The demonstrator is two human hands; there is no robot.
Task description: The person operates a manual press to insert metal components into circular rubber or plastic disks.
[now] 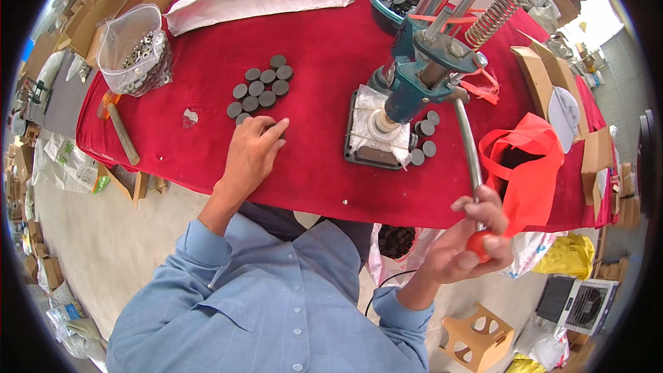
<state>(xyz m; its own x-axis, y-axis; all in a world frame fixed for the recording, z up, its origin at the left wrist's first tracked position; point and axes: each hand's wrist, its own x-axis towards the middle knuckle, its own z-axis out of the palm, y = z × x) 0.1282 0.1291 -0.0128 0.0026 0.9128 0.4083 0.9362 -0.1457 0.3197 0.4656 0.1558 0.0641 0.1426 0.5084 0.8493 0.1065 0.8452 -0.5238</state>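
Observation:
My left hand hovers over the red cloth, just in front of a cluster of dark grey round discs. Its thumb and forefinger are apart with nothing visible between them, and its knuckles partly cover the nearest disc. In my right hand is the red ball knob of a metal lever, held loosely near the table's front edge. That lever belongs to a green hand press. Below the press ram, a white cloth-like wrap covers the base. More discs lie right of the base.
A blue tub of black parts stands behind the press. Further left are a white sack, a plastic bag of metal parts and a hammer. A red fabric bag hangs over the right front edge.

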